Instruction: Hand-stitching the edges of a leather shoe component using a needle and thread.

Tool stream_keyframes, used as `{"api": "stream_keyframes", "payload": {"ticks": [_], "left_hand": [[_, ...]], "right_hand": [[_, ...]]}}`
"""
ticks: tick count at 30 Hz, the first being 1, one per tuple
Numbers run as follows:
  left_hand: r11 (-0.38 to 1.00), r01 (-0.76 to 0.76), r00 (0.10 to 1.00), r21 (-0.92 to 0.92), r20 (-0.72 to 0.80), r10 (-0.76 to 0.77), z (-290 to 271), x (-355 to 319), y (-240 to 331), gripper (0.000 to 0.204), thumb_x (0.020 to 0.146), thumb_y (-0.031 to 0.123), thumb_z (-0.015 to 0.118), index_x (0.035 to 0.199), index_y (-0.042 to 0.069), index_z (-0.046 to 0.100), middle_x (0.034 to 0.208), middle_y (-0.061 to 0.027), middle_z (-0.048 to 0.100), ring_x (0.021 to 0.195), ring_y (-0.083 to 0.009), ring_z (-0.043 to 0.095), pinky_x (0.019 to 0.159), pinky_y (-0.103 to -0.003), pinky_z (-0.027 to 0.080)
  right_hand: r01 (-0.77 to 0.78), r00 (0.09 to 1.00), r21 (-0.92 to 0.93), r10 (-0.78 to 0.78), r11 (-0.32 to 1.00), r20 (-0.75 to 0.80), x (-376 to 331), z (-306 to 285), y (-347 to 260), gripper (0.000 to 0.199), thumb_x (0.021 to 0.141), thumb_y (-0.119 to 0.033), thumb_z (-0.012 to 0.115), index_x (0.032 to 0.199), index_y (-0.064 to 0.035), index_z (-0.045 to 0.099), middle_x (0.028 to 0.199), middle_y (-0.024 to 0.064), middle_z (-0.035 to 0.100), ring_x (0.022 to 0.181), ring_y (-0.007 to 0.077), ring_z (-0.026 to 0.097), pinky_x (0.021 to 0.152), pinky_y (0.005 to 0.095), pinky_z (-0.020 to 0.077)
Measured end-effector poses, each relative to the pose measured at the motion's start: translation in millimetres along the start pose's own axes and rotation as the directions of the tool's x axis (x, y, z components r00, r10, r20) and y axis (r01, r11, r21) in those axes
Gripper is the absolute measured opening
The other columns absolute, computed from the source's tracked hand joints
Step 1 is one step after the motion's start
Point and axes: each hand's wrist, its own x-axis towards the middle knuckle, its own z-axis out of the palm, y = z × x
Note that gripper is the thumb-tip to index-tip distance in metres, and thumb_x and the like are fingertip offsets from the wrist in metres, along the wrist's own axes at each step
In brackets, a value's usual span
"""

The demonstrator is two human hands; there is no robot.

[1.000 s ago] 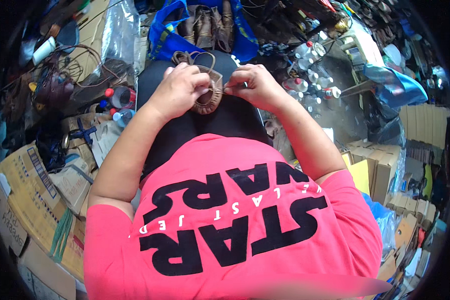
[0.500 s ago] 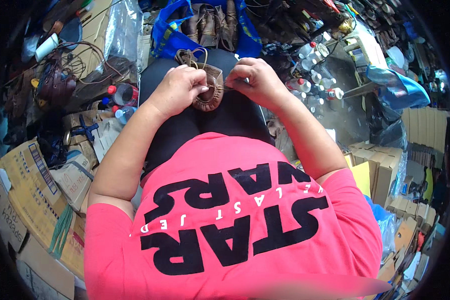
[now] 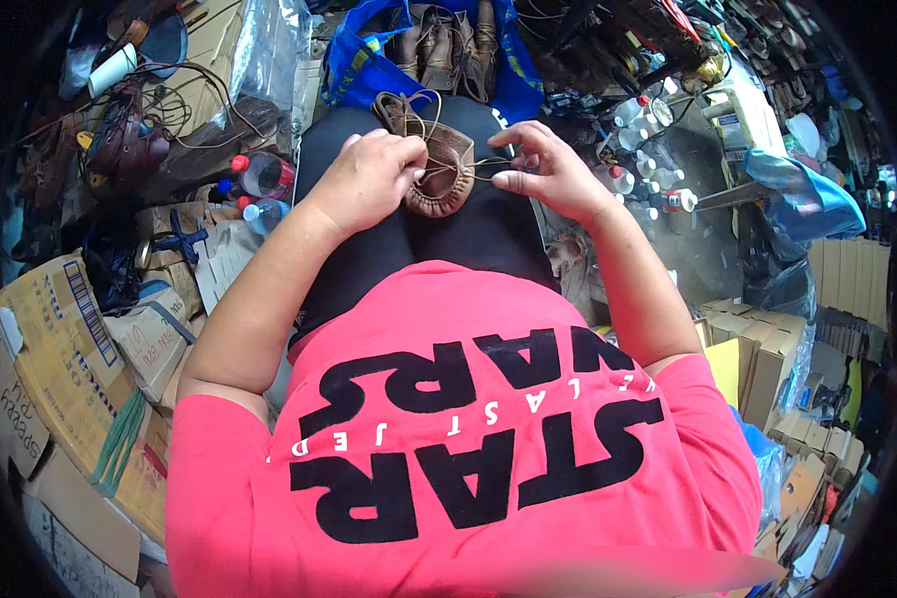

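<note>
A brown leather shoe (image 3: 441, 203) is rested on the dark lap (image 3: 394, 242), its left side gripped by the closed left hand (image 3: 374, 177); at the right, the right hand (image 3: 553, 171) is held with thumb and fingers parted beside a thin cord (image 3: 485, 161). The pleats at the near toe appear already gathered, while the cord is seemingly left unfastened. Elbow room is left on the near side; the far edge is bounded by a blue bag (image 3: 354, 72), the right by bottles (image 3: 631, 112).

The shoe (image 3: 452, 148) lies on the lap (image 3: 394, 247), the bag (image 3: 354, 75) beyond, bottles (image 3: 268, 176) either side.
</note>
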Motion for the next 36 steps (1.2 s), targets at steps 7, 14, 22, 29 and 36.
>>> {"api": "stream_keyframes", "payload": {"ticks": [7,14,22,29,36], "left_hand": [[0.934,0.222,0.972,-0.279,0.138,-0.190,6,18,19,0.027,0.088,0.028,0.061,0.086,0.002,0.061,0.074,-0.0143,0.064,0.069,-0.0238,0.062,0.065,-0.035,0.048],[0.931,0.332,0.943,-0.148,0.072,-0.325,18,41,30,0.047,0.078,0.049,0.066,0.071,0.002,0.063,0.069,-0.0157,0.063,0.067,-0.0290,0.063,0.063,-0.038,0.048],[0.983,0.110,0.993,-0.149,0.066,-0.101,20,20,11,0.016,0.086,0.021,0.056,0.090,0.006,0.060,0.082,-0.0162,0.065,0.077,-0.0337,0.063,0.067,-0.040,0.048],[0.991,-0.109,0.989,0.078,0.106,0.100,4,-6,-7,0.009,0.080,0.008,0.054,0.089,0.009,0.056,0.077,-0.0119,0.062,0.079,-0.0324,0.062,0.067,-0.043,0.044],[0.839,0.347,0.884,-0.418,-0.155,-0.442,-64,-86,-52,0.002,0.086,0.008,0.060,0.085,0.008,0.061,0.072,-0.0010,0.057,0.067,-0.0100,0.052,0.064,-0.025,0.041]], "right_hand": [[-0.247,0.942,0.137,0.205,0.959,0.266,-21,-28,-2,0.013,0.087,-0.016,0.067,0.089,-0.0043,0.062,0.080,-0.0038,0.056,0.073,0.0047,0.049,0.065,0.0203,0.0412],[0.056,0.981,-0.437,-0.131,0.898,-0.144,16,-34,-4,0.019,0.080,-0.019,0.069,0.089,-0.0032,0.065,0.083,0.0097,0.062,0.075,0.0237,0.061,0.067,0.0330,0.0487],[0.371,0.921,-0.756,-0.114,0.539,0.371,19,6,-29,0.009,0.082,-0.019,0.059,0.088,-0.0116,0.062,0.081,0.0065,0.064,0.085,0.0257,0.062,0.078,0.0393,0.0420],[0.415,0.898,-0.619,-0.192,0.667,0.396,18,-7,0,0.005,0.080,-0.013,0.058,0.084,-0.0130,0.059,0.072,0.0073,0.063,0.076,0.0266,0.063,0.077,0.0400,0.0421],[-0.332,0.942,0.097,0.335,0.938,-0.026,-29,-75,49,0.012,0.086,-0.018,0.065,0.091,-0.0066,0.064,0.072,-0.0009,0.060,0.068,0.0122,0.056,0.067,0.0307,0.0458]]}}
